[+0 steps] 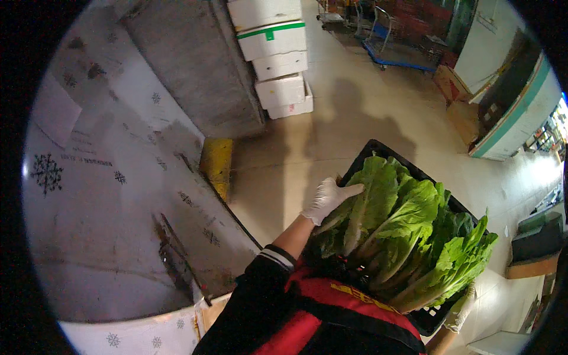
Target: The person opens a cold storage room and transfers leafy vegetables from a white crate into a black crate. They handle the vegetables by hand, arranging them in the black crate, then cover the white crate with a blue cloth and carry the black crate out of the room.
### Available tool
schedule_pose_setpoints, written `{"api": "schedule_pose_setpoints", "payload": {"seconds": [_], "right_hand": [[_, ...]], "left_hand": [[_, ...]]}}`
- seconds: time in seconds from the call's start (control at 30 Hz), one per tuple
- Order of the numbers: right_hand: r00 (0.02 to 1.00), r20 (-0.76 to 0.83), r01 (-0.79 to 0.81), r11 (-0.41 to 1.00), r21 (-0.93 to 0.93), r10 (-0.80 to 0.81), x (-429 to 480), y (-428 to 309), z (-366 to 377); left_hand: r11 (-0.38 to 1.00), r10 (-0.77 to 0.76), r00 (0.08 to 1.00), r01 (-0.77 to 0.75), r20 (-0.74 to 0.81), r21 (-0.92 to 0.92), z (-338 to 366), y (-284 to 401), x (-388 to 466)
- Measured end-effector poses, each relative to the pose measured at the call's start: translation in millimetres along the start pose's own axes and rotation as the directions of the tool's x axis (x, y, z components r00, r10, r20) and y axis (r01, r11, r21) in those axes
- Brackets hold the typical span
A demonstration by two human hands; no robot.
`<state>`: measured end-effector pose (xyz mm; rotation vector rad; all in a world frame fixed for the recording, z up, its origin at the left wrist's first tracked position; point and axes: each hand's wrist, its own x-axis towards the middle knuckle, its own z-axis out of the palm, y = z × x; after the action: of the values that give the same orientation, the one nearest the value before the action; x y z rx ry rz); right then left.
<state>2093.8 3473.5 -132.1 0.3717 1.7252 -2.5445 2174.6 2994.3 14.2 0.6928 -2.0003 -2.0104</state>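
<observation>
In front of my body I carry a black plastic crate (461,205) filled with leafy green lettuce (401,217). My left hand (330,199), in a white glove, grips the crate's left side, and its thumb lies over the outer leaves. On the far right, my gloved right hand (462,308) holds the crate's other side; its fingers are mostly hidden by leaves and crate wall. The lettuce lies in long heads side by side, leafy ends towards the far rim and pale stems towards me.
White foam boxes (280,66) stand stacked beside a grey wall panel (191,66). To my left is a large white cabinet (111,213) printed with snowflakes, with a yellow block (216,164) at its corner. Farther off stands a blue platform trolley (390,60). A dark crate (537,237) sits at right.
</observation>
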Motion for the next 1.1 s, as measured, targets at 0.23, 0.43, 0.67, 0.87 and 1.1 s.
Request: {"api": "schedule_pose_setpoints", "payload": {"seconds": [0.23,0.43,0.67,0.87,1.1], "right_hand": [[0.992,0.123,-0.039,0.997,0.064,0.03,-14.8,-22.5,30.2],[0.985,0.132,-0.117,0.993,0.008,0.115,-32.6,-51.8,42.6],[0.982,0.061,-0.18,0.984,0.006,0.179,-11.0,-39.8,42.5],[0.987,0.064,-0.131,0.975,-0.177,0.145,1.4,-43.6,40.9],[0.972,0.048,-0.218,0.963,-0.158,0.228,-11.9,-57.8,61.7]], "left_hand": [[0.879,0.054,0.984,0.035,-0.171,0.475,-12.7,11.6,1.1],[0.911,-0.034,0.99,0.087,-0.138,0.403,-9.7,16.2,4.6],[0.931,-0.042,0.981,0.108,-0.191,0.348,-22.9,15.8,-2.1],[0.828,-0.083,0.962,0.212,-0.261,0.519,-11.4,22.8,-1.7],[0.812,-0.122,0.961,0.24,-0.248,0.532,-11.0,15.6,12.1]]}}
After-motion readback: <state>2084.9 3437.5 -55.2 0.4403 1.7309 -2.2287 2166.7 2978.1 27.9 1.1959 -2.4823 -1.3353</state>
